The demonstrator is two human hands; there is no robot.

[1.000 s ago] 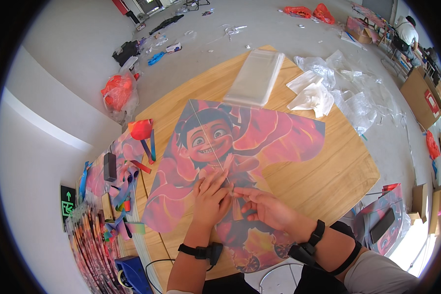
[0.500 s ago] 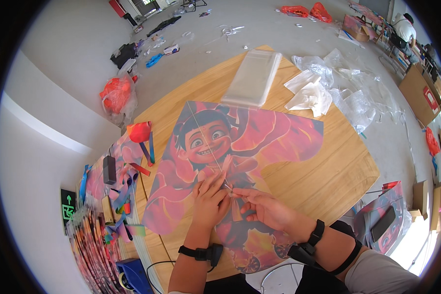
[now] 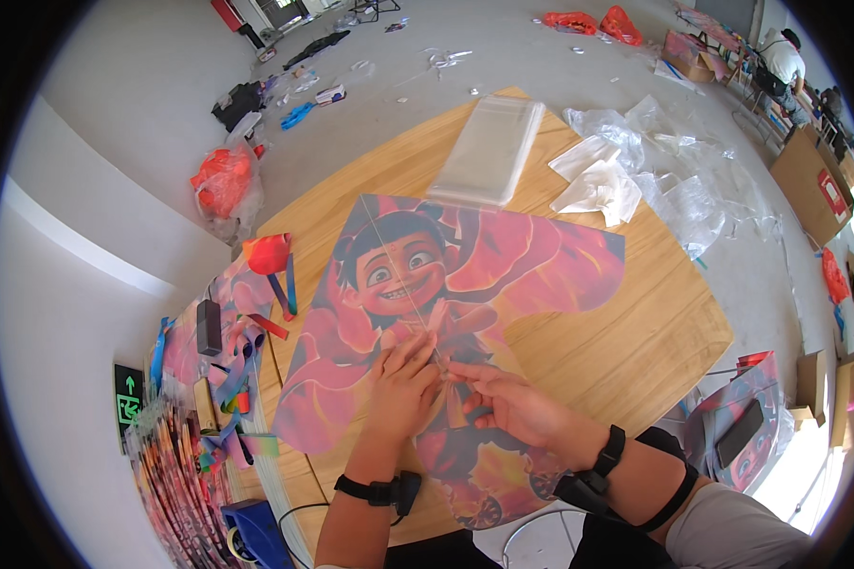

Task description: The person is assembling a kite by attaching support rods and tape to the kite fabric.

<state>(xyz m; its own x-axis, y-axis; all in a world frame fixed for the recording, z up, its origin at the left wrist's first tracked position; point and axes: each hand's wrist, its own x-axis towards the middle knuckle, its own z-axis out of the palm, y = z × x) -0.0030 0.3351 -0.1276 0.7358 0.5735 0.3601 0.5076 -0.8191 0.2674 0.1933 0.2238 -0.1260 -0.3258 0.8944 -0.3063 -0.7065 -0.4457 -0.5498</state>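
Note:
A printed kite sail [image 3: 541, 261] with a cartoon figure lies spread on the wooden table. A thin rod [image 3: 389, 248] runs along the figure from the sail's top corner down to my hands. My left hand [image 3: 406, 381] rests on the sail beside the rod's lower part, its fingers stretched out and its thumb toward the right hand. At the rod's lower end, my right hand [image 3: 508, 403] meets the left thumb with its index finger and thumb closed together. Whatever small piece sits between those fingertips is too small to make out. The other right fingers are curled loosely.
Clear plastic sleeves [image 3: 489, 152] and crumpled white paper [image 3: 600, 185] lie at the table's far side. Colourful ribbons [image 3: 242, 365], a black box [image 3: 209, 327] and a blue tape dispenser [image 3: 256, 531] are at left. Plastic film [image 3: 688, 204] covers floor at right; a person [image 3: 783, 62] works far off.
My left forearm has shifted slightly left, and its fingers have drawn a little closer together. The small pale piece seen between the hands is now mostly covered. The right hand has hardly moved.

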